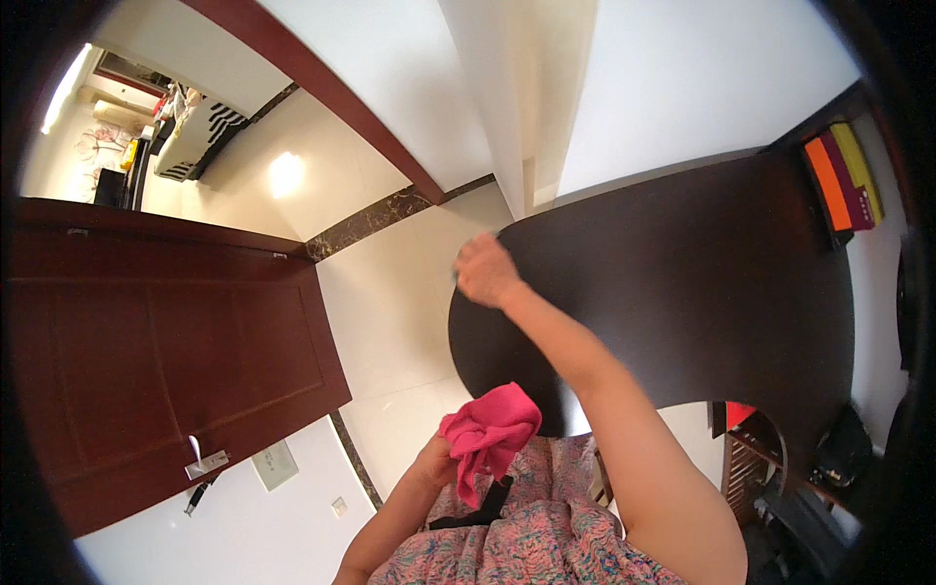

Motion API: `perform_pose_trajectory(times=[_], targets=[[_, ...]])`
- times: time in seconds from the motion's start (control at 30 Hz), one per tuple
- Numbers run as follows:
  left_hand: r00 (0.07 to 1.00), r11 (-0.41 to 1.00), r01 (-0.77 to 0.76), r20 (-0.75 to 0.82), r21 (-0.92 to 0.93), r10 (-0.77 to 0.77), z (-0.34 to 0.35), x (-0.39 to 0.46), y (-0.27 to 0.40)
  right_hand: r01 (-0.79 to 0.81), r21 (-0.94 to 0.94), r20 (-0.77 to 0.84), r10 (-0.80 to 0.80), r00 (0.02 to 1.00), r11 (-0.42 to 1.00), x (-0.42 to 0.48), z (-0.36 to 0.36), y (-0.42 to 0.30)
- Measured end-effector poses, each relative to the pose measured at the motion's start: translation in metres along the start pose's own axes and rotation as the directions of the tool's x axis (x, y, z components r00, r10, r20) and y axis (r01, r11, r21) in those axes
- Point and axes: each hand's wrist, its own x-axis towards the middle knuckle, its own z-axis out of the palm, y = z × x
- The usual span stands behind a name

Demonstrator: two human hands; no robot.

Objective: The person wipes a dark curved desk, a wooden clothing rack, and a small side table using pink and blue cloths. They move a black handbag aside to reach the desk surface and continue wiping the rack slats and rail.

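Note:
My left hand grips a crumpled pink cloth in front of my patterned clothing, just off the near end of a dark brown table. My right arm reaches out across the tabletop. At the table's rounded far-left edge is my right hand, its fingers curled and slightly blurred. A small greyish bit shows at the fingers' edge, but the knuckles hide whatever is under them, so I cannot tell whether that hand holds something.
Orange, maroon and olive boxes or folders stand at the table's far right end. A dark red door stands ajar on the left, with a lever handle. A black bag sits at lower right. White wall borders the table.

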Motion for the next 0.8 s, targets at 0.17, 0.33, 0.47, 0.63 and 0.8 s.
perform_pose_trajectory(times=[0.17, 0.33, 0.47, 0.63, 0.8], targets=[[0.995, 0.996, -0.093, -0.034, 0.016, 0.093, -0.049, -0.043, 0.033, 0.26, 0.152, -0.063, -0.253, 0.965, 0.954, -0.044, 0.027, -0.096], [0.986, 0.984, -0.167, 0.006, 0.054, 0.167, -0.049, -0.044, 0.055, 0.369, 0.152, 0.015, -0.375, 0.927, 0.917, -0.15, 0.012, -0.139], [0.988, 0.988, -0.122, 0.106, 0.093, 0.112, -0.058, -0.038, 0.054, 0.447, 0.162, 0.14, -0.469, 0.872, 0.88, -0.248, 0.01, -0.128], [0.973, 0.952, -0.047, 0.229, 0.302, -0.025, -0.037, -0.016, 0.038, -0.051, 0.379, 0.206, -0.03, 0.978, 0.924, -0.388, -0.026, -0.097], [0.922, 0.884, 0.013, 0.337, 0.468, -0.192, -0.016, -0.018, -0.004, -0.801, 0.008, 0.098, 0.797, 0.596, 0.598, -0.493, -0.075, -0.084]])
